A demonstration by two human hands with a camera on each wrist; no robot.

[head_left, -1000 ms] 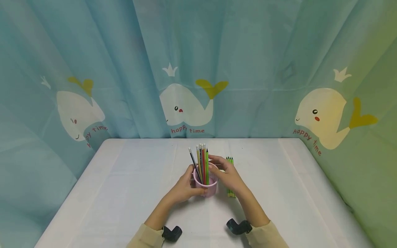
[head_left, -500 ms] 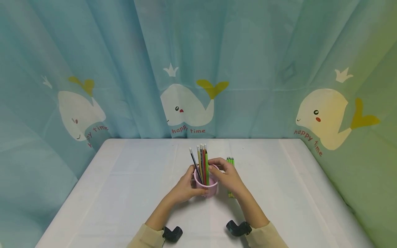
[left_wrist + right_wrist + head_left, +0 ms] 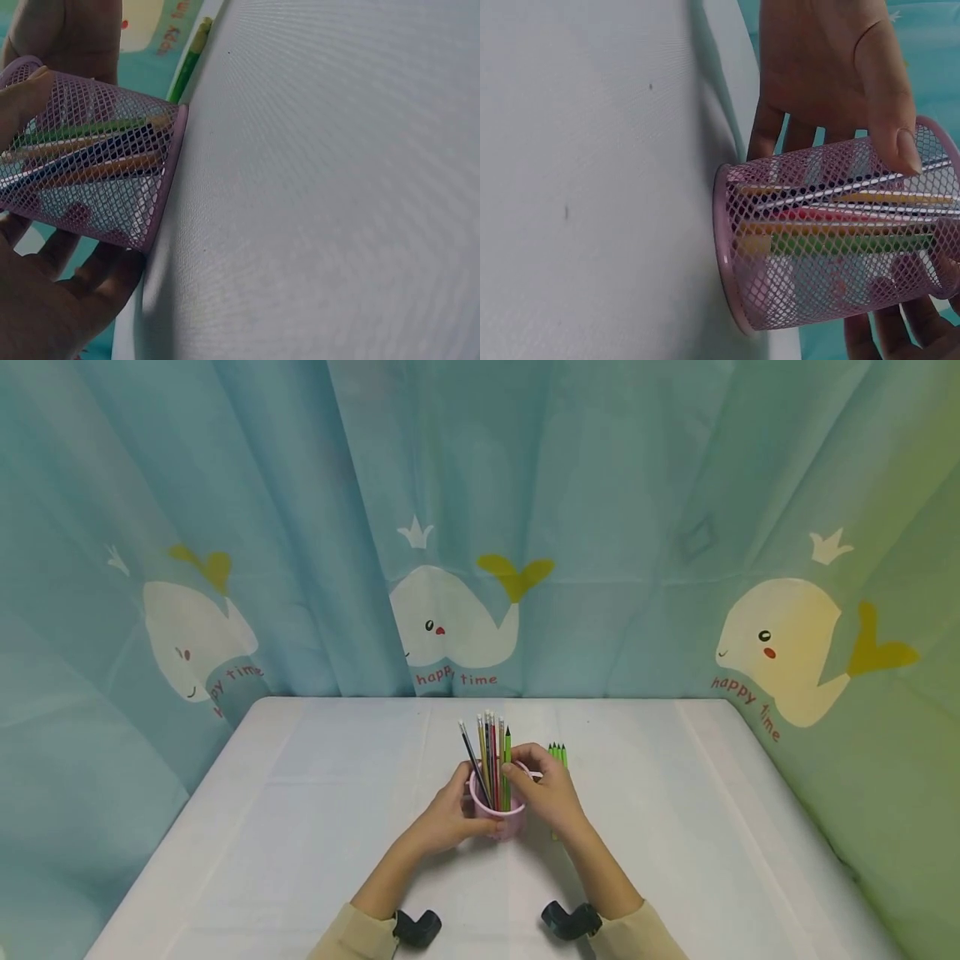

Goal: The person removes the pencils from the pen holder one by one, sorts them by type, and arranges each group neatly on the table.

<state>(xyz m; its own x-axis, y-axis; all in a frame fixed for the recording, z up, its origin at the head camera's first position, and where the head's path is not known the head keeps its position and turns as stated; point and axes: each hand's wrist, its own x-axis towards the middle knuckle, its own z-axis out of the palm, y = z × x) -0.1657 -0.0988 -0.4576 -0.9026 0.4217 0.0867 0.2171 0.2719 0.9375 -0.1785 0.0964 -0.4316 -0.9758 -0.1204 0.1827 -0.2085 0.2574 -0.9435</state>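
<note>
A pink mesh pencil cup (image 3: 512, 825) stands on the table, several pencils (image 3: 489, 735) leaning in it with white erasers up. My left hand (image 3: 448, 817) grips the cup from the left, its thumb on the near side and its fingers round the far side. At the cup's right, my right hand (image 3: 551, 787) pinches a green pencil (image 3: 507, 747), point up, inside the rim. Through the mesh in the right wrist view, the green pencil (image 3: 840, 244) lies along the other pencils, its lower end near the cup's base. Part of the right hand's grip is hidden.
Several more green pencils (image 3: 558, 752) lie side by side on the white table (image 3: 675, 827), just right of the cup and partly behind the right hand. A blue curtain (image 3: 615, 527) with whale prints hangs beyond the table's far edge.
My right hand has lowered the green pencil slightly into the cup and shifted it a little right, away from the other pencils. The left hand keeps its grip on the cup.
</note>
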